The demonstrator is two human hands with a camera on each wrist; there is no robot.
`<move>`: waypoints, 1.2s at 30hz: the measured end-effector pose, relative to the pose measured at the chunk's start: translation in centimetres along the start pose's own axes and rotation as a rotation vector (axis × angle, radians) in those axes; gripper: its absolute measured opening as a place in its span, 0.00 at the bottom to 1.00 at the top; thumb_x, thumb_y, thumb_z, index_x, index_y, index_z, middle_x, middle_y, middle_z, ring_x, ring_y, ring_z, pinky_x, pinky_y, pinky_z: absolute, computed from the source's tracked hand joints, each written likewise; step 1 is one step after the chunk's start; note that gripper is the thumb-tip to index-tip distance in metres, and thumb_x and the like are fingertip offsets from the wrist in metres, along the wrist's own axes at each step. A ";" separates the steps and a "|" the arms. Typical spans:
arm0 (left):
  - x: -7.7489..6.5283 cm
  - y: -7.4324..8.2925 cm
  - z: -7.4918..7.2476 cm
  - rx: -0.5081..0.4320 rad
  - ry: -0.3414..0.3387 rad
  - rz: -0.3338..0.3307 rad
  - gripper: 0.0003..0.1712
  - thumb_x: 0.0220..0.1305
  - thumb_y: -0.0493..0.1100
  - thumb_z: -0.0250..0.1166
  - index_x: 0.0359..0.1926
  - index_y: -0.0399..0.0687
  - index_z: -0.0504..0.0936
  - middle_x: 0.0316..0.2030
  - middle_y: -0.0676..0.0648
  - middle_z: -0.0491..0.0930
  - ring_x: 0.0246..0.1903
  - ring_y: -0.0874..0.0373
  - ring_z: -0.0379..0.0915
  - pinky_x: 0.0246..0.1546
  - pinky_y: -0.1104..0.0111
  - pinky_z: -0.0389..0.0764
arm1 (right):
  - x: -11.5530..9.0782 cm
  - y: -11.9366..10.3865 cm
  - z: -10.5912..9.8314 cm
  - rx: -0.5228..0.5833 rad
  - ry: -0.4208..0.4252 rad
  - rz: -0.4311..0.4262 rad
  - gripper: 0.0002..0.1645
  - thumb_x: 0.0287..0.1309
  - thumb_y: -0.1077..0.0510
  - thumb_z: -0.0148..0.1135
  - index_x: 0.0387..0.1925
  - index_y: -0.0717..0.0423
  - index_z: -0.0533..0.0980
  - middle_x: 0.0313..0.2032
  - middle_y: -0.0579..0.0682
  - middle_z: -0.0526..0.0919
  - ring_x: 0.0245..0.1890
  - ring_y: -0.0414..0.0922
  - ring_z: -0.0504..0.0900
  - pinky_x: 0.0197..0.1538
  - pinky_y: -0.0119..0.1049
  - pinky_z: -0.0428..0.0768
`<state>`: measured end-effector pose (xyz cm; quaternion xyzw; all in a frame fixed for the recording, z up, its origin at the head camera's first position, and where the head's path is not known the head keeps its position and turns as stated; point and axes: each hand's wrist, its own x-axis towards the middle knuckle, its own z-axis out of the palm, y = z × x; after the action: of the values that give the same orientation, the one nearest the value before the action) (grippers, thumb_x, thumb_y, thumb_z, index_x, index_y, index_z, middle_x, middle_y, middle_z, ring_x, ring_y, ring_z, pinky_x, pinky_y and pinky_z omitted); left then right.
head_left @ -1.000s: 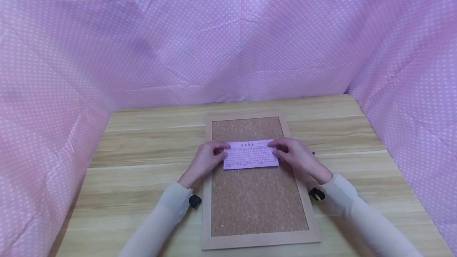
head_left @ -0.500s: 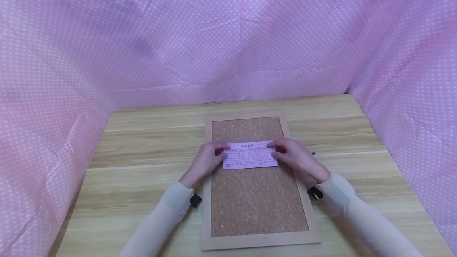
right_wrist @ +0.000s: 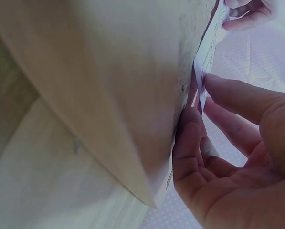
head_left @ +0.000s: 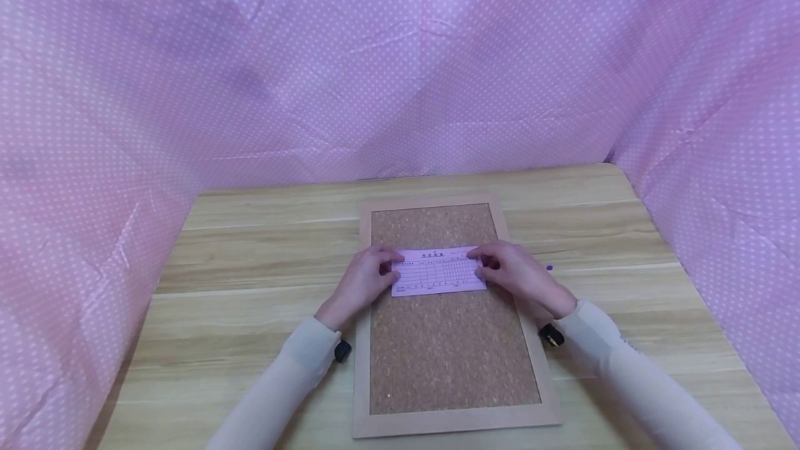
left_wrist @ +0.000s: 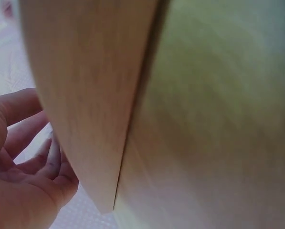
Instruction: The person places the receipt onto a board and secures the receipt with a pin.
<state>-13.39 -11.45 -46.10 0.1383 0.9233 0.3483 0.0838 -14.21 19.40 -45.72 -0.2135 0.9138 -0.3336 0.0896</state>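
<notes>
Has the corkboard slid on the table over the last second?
No, not visibly: in the head view, the corkboard lies in the same place relative to the table's far edge.

Right hand [head_left: 515,273] slightly farther left than second ago; right sleeve [head_left: 625,360] and its black wrist device [head_left: 551,335] shift left and far. Left wrist's black device [head_left: 342,351] touch farther right. Purple form's [head_left: 439,273] right end fractionally left. Small purple object [head_left: 550,267] right of board [head_left: 454,421] shows fuller.
</notes>
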 end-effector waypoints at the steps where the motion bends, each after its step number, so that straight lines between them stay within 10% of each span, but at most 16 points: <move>1: 0.0 0.0 0.0 0.013 0.006 0.016 0.17 0.63 0.33 0.72 0.53 0.39 0.88 0.53 0.42 0.81 0.48 0.49 0.78 0.52 0.55 0.78 | 0.0 0.0 0.0 -0.003 -0.001 -0.003 0.19 0.63 0.64 0.69 0.55 0.63 0.83 0.37 0.47 0.85 0.37 0.44 0.80 0.44 0.43 0.77; 21: -1.0 -0.8 -0.6 0.296 -0.003 0.065 0.33 0.60 0.52 0.77 0.64 0.45 0.82 0.70 0.35 0.68 0.70 0.37 0.60 0.69 0.43 0.62 | 0.0 -0.3 0.1 -0.074 -0.054 0.053 0.24 0.62 0.62 0.70 0.59 0.63 0.81 0.40 0.49 0.80 0.39 0.46 0.76 0.44 0.43 0.75; 36: -1.0 -1.0 -0.5 0.311 -0.009 0.056 0.34 0.59 0.54 0.77 0.64 0.47 0.82 0.72 0.37 0.67 0.71 0.37 0.60 0.63 0.43 0.67 | -2.1 0.1 -0.9 0.058 0.127 -0.045 0.23 0.60 0.64 0.73 0.57 0.63 0.82 0.50 0.55 0.83 0.46 0.50 0.83 0.50 0.49 0.83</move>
<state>-12.80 -12.79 -46.38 0.1766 0.9616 0.2028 0.0558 -12.65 20.86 -45.05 -0.2097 0.9026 -0.3747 0.0299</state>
